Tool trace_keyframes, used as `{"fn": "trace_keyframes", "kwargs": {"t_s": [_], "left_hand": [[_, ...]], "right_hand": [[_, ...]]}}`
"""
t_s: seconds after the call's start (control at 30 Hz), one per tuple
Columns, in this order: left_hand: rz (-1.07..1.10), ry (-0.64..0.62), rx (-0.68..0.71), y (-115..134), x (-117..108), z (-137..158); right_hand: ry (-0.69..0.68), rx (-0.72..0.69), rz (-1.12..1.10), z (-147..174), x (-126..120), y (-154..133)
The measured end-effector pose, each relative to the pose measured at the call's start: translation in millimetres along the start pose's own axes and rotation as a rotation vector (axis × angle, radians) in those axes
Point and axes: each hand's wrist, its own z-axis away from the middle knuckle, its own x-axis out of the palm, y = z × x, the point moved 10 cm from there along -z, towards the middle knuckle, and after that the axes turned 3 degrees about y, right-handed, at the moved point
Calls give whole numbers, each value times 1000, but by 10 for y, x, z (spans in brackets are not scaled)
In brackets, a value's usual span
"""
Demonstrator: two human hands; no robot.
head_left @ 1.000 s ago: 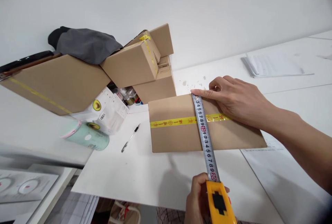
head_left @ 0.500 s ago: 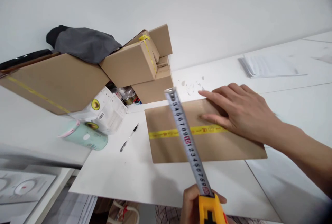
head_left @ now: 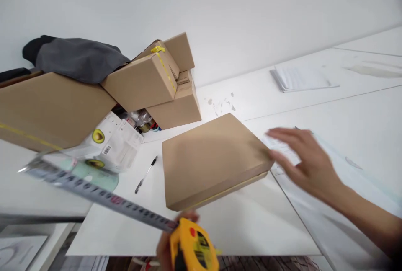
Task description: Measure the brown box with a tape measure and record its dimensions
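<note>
My left hand (head_left: 166, 243), at the bottom of the view, is wrapped round a yellow tape measure (head_left: 194, 246). Its metal blade (head_left: 116, 200) sticks out toward the left, in the air over the table's front. A flat cardboard box (head_left: 213, 153) lies on its broad side, with yellow tape along the narrow side facing me. My right hand (head_left: 306, 158) is by the box's right corner, thumb and fingers apart and slightly blurred. Whether the thumb touches the corner, I cannot tell.
A black-and-clear pen (head_left: 146, 174) lies left of the box. Further left stand a white avocado-print carton (head_left: 121, 141) and a mint-green container (head_left: 103, 177). Stacked cardboard boxes (head_left: 141, 80) carry a grey cloth (head_left: 80, 59). Papers (head_left: 304, 78) lie at the back right.
The box has gone from standing with its taped side up to lying flat. My right hand has come off it to the right. The tape measure has swung left, away from the box.
</note>
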Motion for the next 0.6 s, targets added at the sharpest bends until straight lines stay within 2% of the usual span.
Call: {"fn": "trace_keyframes", "kwargs": {"t_s": [0.07, 0.13, 0.2, 0.27, 0.37, 0.43, 0.5, 0.6], "left_hand": [[-36, 127, 239, 255, -203, -85], [-50, 174, 425, 372, -286, -99], [-40, 198, 517, 378, -316, -117], [-14, 242, 557, 396, -348, -170], [43, 315, 600, 560, -390, -325], [70, 288, 575, 676, -352, -497], [72, 209, 498, 716, -268, -674], [79, 141, 380, 626, -198, -804]], "right_hand": [[106, 321, 123, 139, -238, 663], [15, 645, 111, 434, -264, 1232], [-117, 847, -23, 731, -158, 1494], [-257, 932, -223, 913, 52, 1445], [-412, 949, -506, 932, 407, 1049], [-487, 952, -652, 859, 638, 759], [-546, 948, -772, 767, 854, 514], [-589, 888, -885, 616, 1096, 265]]}}
